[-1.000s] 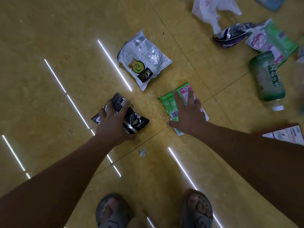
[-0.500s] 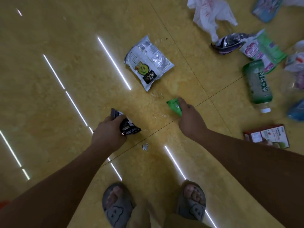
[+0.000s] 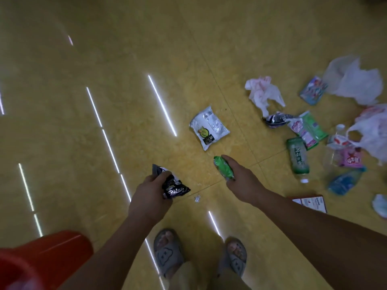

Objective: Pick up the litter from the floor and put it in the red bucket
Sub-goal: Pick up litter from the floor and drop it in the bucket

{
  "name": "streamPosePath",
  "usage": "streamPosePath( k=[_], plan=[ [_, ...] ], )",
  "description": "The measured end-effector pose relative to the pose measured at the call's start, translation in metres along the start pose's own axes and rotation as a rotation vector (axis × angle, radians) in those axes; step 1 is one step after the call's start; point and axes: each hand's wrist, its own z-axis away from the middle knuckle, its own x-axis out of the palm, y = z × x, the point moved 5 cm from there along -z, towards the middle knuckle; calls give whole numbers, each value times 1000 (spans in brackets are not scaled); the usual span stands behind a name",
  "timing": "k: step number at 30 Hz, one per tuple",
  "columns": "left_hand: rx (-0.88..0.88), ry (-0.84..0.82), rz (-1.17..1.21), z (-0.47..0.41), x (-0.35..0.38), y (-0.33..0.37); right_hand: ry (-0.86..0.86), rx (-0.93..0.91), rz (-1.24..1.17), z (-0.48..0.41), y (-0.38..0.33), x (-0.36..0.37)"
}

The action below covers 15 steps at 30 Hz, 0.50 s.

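**Left hand (image 3: 149, 195) and right hand (image 3: 243, 181) each closed round a piece of litter**

Both hands are held out above the yellow tiled floor (image 3: 104, 59), clear of its surface. A black wrapper (image 3: 174, 186) with silver-white print is gripped in the left hand; it is crumpled, with one end sticking up past the fingers and the other hanging toward the right. A bright green wrapper (image 3: 224, 169) is clasped in the right hand, squeezed into a narrow roll that juts out beyond the thumb.

The red bucket (image 3: 62, 248) is seen at the lower left edge, beside the left forearm; its plastic wall is glossy, and its inside cannot be made out.

More litter is left on the floor. A white snack packet (image 3: 208, 127) with a green and black label lies flat just beyond the hands. A tiny pale scrap (image 3: 197, 198) lies between the hands. To the right are scattered a crumpled white plastic bag (image 3: 263, 94), a dark purple wrapper (image 3: 276, 119), a green-and-pink packet (image 3: 307, 129), a green bottle (image 3: 297, 156) on its side, a pink packet (image 3: 351, 160), a blue wrapper (image 3: 343, 182) and a red-edged carton (image 3: 312, 203), the last partly hidden by the right forearm. A larger clear bag (image 3: 354, 82) lies further off.

Two feet in grey sandals (image 3: 167, 254) are planted at the bottom.
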Motion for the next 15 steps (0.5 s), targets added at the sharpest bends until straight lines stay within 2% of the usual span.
streamPosePath(
  k=[5, 15],
  plan=[
    [-11, 67, 29, 39, -45, 5, -46, -67, -10, 22, -62, -12],
    [-182, 248, 178, 120, -98, -31, -202, -295, 50, 42, -170, 3]
  ],
)
